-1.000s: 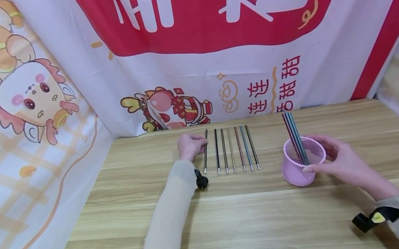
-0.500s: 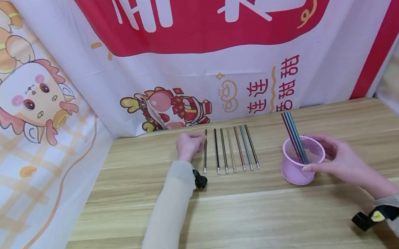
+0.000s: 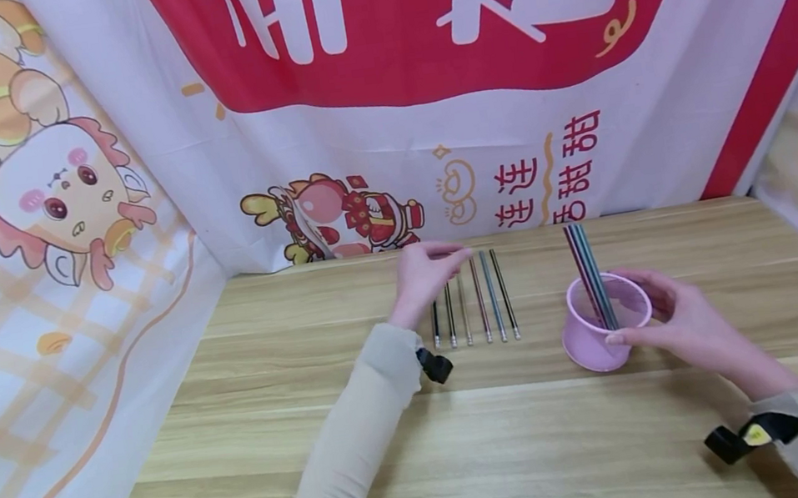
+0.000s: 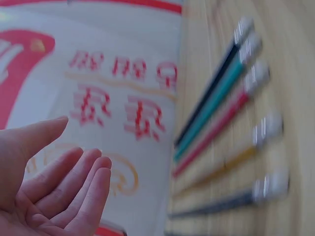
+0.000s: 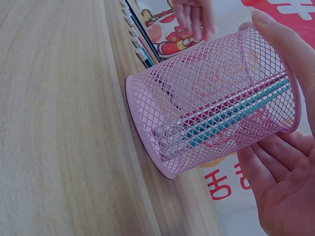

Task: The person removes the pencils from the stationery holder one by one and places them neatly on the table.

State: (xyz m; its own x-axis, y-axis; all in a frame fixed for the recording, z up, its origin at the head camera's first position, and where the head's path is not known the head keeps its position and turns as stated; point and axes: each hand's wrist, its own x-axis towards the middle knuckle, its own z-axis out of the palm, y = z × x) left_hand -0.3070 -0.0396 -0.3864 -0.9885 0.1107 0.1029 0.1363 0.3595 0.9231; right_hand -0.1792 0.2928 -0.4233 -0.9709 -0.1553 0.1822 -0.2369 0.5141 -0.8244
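Observation:
My left hand [image 3: 424, 279] hovers over the left part of a row of pencils [image 3: 493, 295] lying side by side on the table, white eraser ends toward me. In the left wrist view its fingers are loosely bent with nothing between them; nearby are a teal pencil [image 4: 211, 105], a red pencil [image 4: 216, 125] and others. My right hand [image 3: 692, 324] holds a pink mesh pencil cup [image 3: 588, 349], thumb at the near side, fingers round the far side. Several pencils [image 3: 588, 270] lean inside the cup. My left arm hides where the leftmost pencil lay.
The wooden table [image 3: 517, 452] meets a white and red printed cloth [image 3: 415, 137] behind the pencils. Another printed cloth [image 3: 63, 344] stands along the left side. A black wrist camera [image 3: 435, 364] sits on the left sleeve, another [image 3: 727, 444] on the right.
My left hand has let go of the leftmost pencil and moved right over the row. The right hand and the pencil cup have stayed in place.

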